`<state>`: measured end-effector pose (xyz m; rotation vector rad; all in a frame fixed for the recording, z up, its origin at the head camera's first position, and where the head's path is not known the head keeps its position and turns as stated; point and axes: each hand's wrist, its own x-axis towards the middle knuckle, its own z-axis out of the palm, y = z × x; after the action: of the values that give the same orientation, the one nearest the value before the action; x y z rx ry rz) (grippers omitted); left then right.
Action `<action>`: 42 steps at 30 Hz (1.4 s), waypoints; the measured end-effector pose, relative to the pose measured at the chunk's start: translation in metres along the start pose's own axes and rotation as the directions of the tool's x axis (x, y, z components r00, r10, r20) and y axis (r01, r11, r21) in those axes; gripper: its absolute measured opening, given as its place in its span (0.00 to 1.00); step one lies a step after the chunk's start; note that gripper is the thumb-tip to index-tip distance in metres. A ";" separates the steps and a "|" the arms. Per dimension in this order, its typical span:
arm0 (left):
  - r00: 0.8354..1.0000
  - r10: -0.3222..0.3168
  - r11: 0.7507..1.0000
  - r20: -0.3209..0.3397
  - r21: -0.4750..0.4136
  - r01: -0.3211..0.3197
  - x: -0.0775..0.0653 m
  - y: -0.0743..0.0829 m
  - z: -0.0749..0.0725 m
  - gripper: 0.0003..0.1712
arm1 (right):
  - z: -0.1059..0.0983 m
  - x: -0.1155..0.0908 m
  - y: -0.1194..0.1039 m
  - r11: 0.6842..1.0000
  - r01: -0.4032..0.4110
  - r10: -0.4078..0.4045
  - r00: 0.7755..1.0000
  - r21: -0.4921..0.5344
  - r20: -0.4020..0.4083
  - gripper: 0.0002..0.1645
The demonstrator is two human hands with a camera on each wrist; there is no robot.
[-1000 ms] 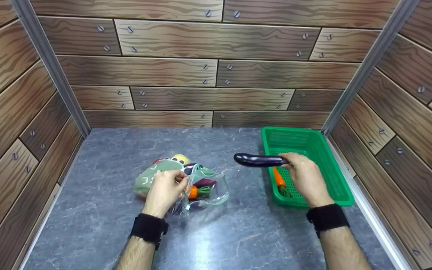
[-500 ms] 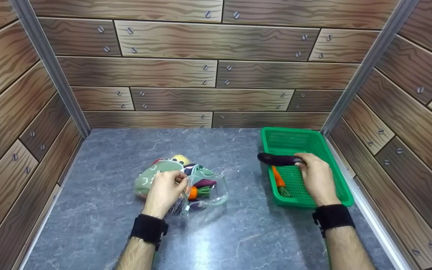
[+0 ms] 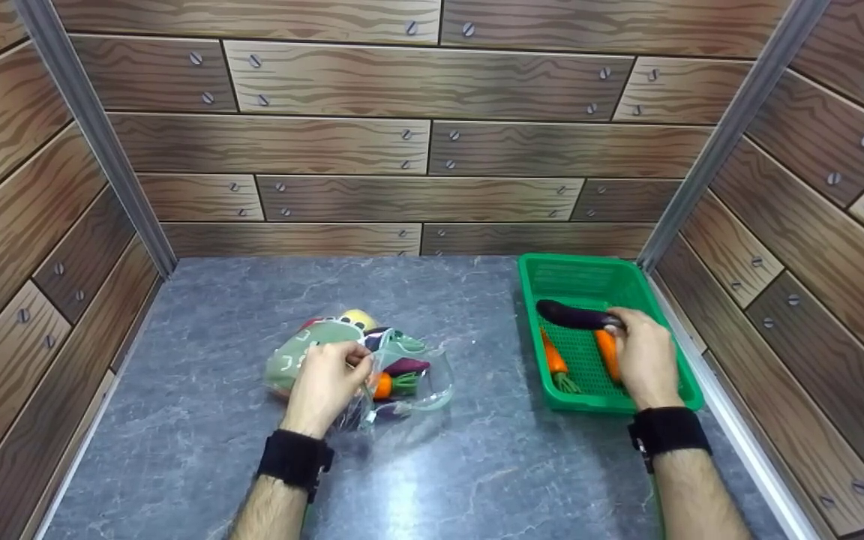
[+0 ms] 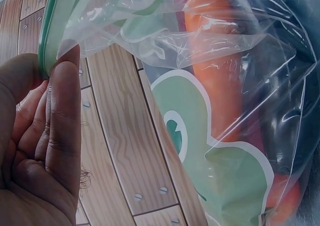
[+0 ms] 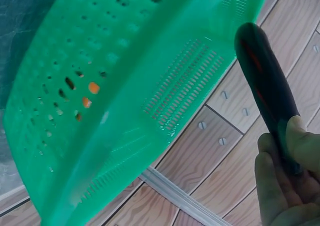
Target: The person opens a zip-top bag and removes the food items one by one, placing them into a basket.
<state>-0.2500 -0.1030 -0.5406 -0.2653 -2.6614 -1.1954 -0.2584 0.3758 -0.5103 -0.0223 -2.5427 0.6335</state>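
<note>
My right hand (image 3: 646, 360) grips a dark purple eggplant (image 3: 576, 315) by its stem end, over the green plastic basket (image 3: 691, 379). In the right wrist view the eggplant (image 5: 265, 76) points up from between thumb and fingers. Two carrots lie in the basket: one carrot (image 3: 554, 356) along its left side, another carrot (image 3: 607, 352) partly hidden by the right hand. With thumb and fingertips, my left hand (image 3: 327, 382) pinches the green edge of a clear zip bag (image 3: 443, 386). Inside show a carrot (image 4: 215, 61), a purple vegetable (image 3: 407, 367) and a dark one.
A yellow round item (image 3: 358, 320) shows at the far side of the bag. The grey marbled tabletop (image 3: 214, 465) lies under everything. Wood-print walls (image 3: 342, 142) enclose the back and both sides, with the basket close to the right one.
My right hand has carried the eggplant rightward from the basket's left rim to over its inside. The second carrot has come into view. My left hand keeps its place at the bag.
</note>
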 end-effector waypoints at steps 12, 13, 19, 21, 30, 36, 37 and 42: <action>1.000 -0.005 1.000 -0.002 0.000 0.005 0.000 -0.001 0.001 0.05 | 0.011 -0.005 0.015 0.994 -0.098 0.104 0.987 -0.054 0.120 0.20; 1.000 -0.005 1.000 -0.001 -0.002 0.005 0.000 -0.001 0.001 0.05 | 0.012 -0.006 0.017 0.993 -0.099 0.106 0.986 -0.059 0.126 0.20; 1.000 -0.006 1.000 -0.002 -0.003 0.006 0.000 -0.001 0.001 0.05 | 0.017 -0.008 0.024 0.990 -0.102 0.115 0.981 -0.094 0.154 0.20; 1.000 -0.010 1.000 -0.003 -0.002 0.010 0.000 -0.001 0.001 0.05 | 0.018 -0.008 0.025 0.989 -0.107 0.124 0.978 -0.106 0.166 0.21; 1.000 -0.008 1.000 -0.003 -0.003 0.008 0.001 -0.001 0.002 0.05 | 0.022 -0.010 0.028 0.981 -0.141 0.173 0.949 -0.134 0.265 0.20; 1.000 -0.003 1.000 -0.005 -0.006 0.003 0.001 0.000 0.001 0.05 | 0.019 -0.009 0.027 0.970 -0.176 0.229 0.896 -0.169 0.380 0.17; 1.000 -0.002 1.000 -0.006 -0.007 0.002 0.001 0.000 0.001 0.05 | 0.018 -0.009 0.027 0.969 -0.179 0.234 0.887 -0.171 0.397 0.17; 1.000 -0.001 1.000 -0.005 0.002 0.001 0.000 -0.001 0.001 0.05 | 0.017 -0.010 0.025 0.967 -0.184 0.246 0.854 -0.176 0.458 0.16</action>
<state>-0.2507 -0.1028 -0.5421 -0.2604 -2.6584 -1.1927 -0.2610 0.3889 -0.5392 -0.2265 -3.0906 0.6199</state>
